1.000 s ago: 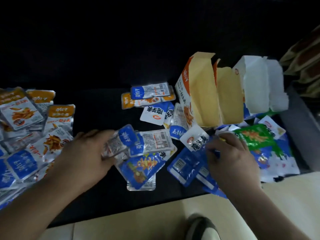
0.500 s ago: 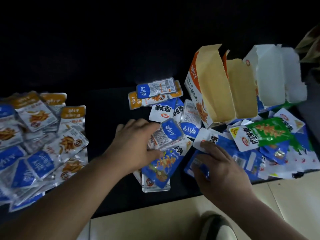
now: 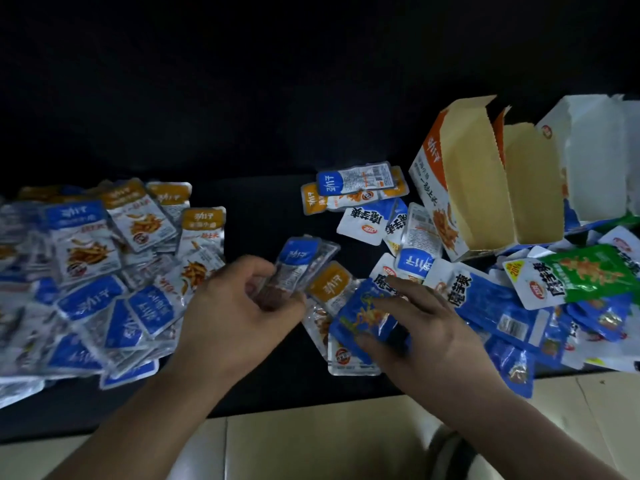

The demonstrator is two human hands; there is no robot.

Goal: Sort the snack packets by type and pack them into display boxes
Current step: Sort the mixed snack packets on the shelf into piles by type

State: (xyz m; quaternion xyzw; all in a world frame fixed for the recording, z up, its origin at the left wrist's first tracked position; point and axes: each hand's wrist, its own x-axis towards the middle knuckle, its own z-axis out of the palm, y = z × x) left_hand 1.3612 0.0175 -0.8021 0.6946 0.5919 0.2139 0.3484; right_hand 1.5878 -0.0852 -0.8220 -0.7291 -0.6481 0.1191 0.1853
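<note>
Nearest, pale floor tiles (image 3: 311, 445) are seen below the edge of a black surface (image 3: 256, 209). Just beyond that edge, a small stack of blue-topped packets (image 3: 298, 265) is gripped by the left hand (image 3: 239, 313), whose fingers and thumb are curled round its lower end; the stack is tilted up and to the right. The right hand (image 3: 426, 327) is laid on a dark blue packet (image 3: 363, 317), fingers nearly straight and spread, the thumb pressed at its near edge; whether the packet is lifted cannot be told. An orange-topped packet (image 3: 332, 289) lies between the hands. A wide overlapping spread of packets (image 3: 86, 271) is laid out at the left, and at the right a heap of blue packets (image 3: 512, 313) is topped by a green packet (image 3: 581, 275). Farther back, loose packets (image 3: 360, 188) lie beside an open orange display box (image 3: 467, 188), with a white display box (image 3: 595, 150) just right of it.
</note>
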